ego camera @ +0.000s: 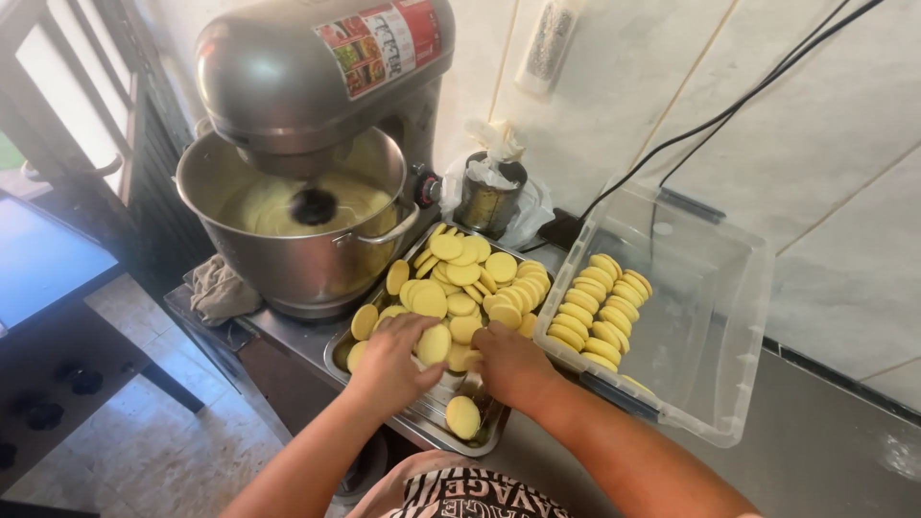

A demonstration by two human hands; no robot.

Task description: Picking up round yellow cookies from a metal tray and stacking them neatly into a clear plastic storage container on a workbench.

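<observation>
A metal baking tray (338,357) holds a heap of several round yellow cookies (467,276). My left hand (391,362) rests on the near part of the heap, fingers curled around a cookie (434,343). My right hand (511,365) is beside it, fingers down on cookies at the heap's near right side. One cookie (462,416) lies alone at the tray's near end. To the right, a clear plastic box (715,317) is tilted open and holds two rows of cookies standing on edge (602,310).
A grey stand mixer (317,67) stands behind the tray, its steel bowl (288,259) holding pale yellow batter. A cloth (219,288) lies at its left. A tin with a plastic bag (489,192) sits by the tiled wall. Black cables (729,110) run down the wall.
</observation>
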